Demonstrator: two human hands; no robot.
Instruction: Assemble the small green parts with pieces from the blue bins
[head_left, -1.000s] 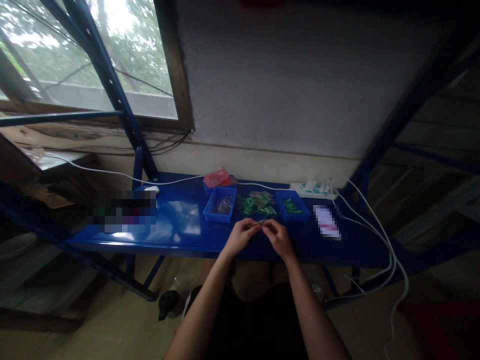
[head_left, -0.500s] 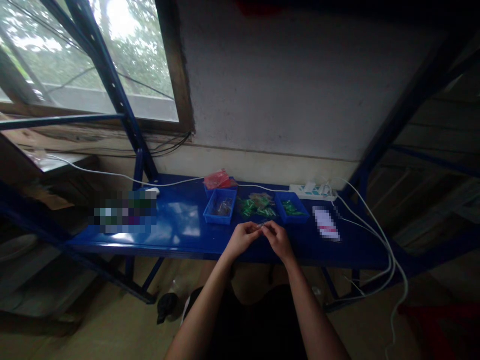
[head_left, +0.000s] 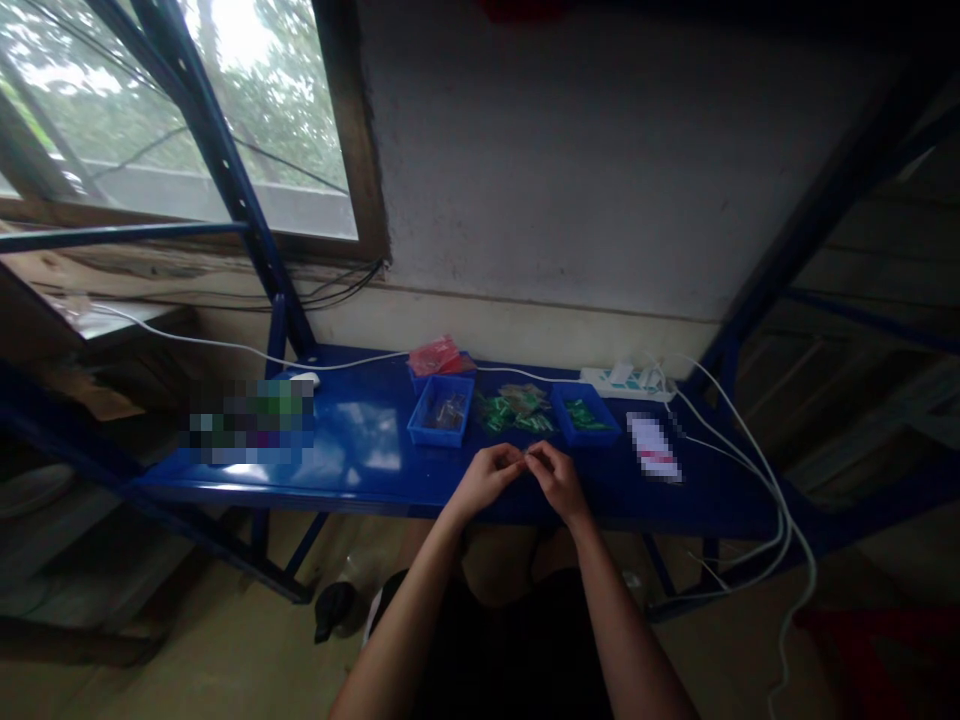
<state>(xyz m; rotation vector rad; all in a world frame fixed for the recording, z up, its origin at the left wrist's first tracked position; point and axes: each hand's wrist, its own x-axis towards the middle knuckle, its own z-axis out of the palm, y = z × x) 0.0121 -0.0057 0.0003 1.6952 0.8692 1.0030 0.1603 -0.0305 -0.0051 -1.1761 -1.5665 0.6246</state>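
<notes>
My left hand point(head_left: 487, 478) and my right hand point(head_left: 556, 478) meet at their fingertips above the front of the blue table point(head_left: 345, 485). Both are closed in a pinch around something too small and dim to make out. Just beyond them lies a loose pile of small green pieces point(head_left: 517, 410), with brownish ones among them. Left of the pile, a blue tray point(head_left: 439, 438) holds small metallic-looking parts. Another blue tray point(head_left: 596, 436), on the right, has green pieces in it.
Red plastic bags point(head_left: 437, 356) lie on a container at the back. A white power strip point(head_left: 626, 384) with cables runs along the wall. Blurred-out items lie at the left point(head_left: 247, 420) and right point(head_left: 652, 447). A black-capped bottle point(head_left: 335, 608) is on the floor.
The small thing between my fingertips shows less than before. Both hands have stayed in nearly the same place.
</notes>
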